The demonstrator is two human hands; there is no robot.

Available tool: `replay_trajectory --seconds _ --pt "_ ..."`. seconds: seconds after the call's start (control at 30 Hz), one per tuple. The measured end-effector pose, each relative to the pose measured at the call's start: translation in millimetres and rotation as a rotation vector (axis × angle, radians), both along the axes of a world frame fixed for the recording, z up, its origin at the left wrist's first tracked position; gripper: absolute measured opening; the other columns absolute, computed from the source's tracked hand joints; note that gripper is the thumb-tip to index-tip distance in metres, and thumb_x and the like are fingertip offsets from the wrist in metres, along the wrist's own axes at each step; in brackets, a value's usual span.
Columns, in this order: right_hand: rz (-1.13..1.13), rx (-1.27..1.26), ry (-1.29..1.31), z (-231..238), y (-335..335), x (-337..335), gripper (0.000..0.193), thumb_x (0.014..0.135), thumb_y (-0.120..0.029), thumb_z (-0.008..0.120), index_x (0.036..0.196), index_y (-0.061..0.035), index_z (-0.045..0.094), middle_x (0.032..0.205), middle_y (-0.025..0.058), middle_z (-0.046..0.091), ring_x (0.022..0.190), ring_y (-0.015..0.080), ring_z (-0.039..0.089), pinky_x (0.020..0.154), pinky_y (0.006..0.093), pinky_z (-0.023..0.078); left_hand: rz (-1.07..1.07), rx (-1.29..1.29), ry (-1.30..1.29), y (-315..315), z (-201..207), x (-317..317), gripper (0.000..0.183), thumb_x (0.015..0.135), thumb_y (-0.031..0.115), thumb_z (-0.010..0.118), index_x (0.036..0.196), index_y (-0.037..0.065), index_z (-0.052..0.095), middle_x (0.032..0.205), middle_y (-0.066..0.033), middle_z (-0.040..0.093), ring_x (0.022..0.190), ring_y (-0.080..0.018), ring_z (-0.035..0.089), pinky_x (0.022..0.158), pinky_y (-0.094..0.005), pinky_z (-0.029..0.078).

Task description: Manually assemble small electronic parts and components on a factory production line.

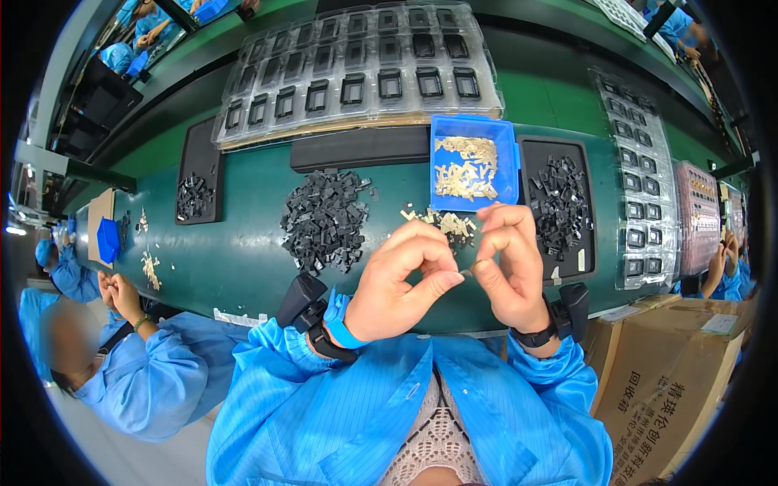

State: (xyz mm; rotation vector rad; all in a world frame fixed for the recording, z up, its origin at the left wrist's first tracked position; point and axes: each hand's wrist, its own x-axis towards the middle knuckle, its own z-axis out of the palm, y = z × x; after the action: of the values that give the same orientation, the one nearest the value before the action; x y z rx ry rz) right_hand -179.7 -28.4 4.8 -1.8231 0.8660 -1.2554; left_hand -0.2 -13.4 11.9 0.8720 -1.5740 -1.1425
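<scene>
My left hand and my right hand meet over the front of the green table, fingertips almost touching. Each hand pinches, thumb against forefinger, at a tiny thin piece too small to make out. Just beyond my fingers lies a small heap of cream-coloured strips mixed with dark bits. Behind it stands a blue bin holding many similar strips. A large pile of small black parts is heaped left of my hands. To the right, more black parts fill a black tray.
Clear blister trays with black frames are stacked at the back, behind a long black box. Another blister tray stands right. Far left is a black tray. A cardboard box sits at lower right. A co-worker works at left.
</scene>
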Motion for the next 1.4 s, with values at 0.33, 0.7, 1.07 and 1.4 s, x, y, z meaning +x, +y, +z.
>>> replay_trajectory --seconds 0.33,0.7,1.07,1.4 --pt "-0.382 0.152 0.068 -5 -3 -1 0.009 0.078 -0.005 0.063 0.079 -0.0022 0.054 0.092 0.009 0.048 0.089 0.0208 0.05 0.081 0.0301 0.04 0.274 0.146 -0.216 -60 -44 -13 0.01 0.087 0.005 0.061 0.091 -0.003 0.059 0.068 -0.0006 0.06 0.054 -0.0039 0.052 0.048 -0.0203 0.041" --pt "-0.43 0.211 0.003 -2 1 -10 0.01 0.079 -0.002 0.064 0.077 -0.0024 0.055 0.091 0.0064 0.048 0.088 0.0168 0.049 0.081 0.0267 0.038 0.453 0.169 -0.229 -49 -43 32 0.018 0.086 0.007 0.063 0.102 -0.001 0.062 0.084 -0.0038 0.065 0.062 -0.0012 0.052 0.051 -0.0177 0.042" --pt "-0.363 0.308 -0.04 -2 2 -1 0.008 0.08 -0.002 0.062 0.079 -0.0013 0.055 0.093 0.0069 0.048 0.09 0.0162 0.047 0.083 0.0271 0.037 0.409 -0.003 -0.828 -6 -54 81 0.028 0.059 0.01 0.08 0.083 0.004 0.068 0.082 -0.0098 0.05 0.079 -0.0265 0.051 0.069 -0.0349 0.044" --pt "-0.347 0.296 -0.016 -4 3 6 0.011 0.079 -0.004 0.064 0.077 -0.0016 0.054 0.091 0.0062 0.048 0.088 0.0165 0.047 0.082 0.0271 0.037 0.452 -0.107 -1.01 4 -69 74 0.006 0.072 0.002 0.067 0.078 0.002 0.065 0.082 -0.0104 0.051 0.083 -0.0289 0.05 0.075 -0.0366 0.043"
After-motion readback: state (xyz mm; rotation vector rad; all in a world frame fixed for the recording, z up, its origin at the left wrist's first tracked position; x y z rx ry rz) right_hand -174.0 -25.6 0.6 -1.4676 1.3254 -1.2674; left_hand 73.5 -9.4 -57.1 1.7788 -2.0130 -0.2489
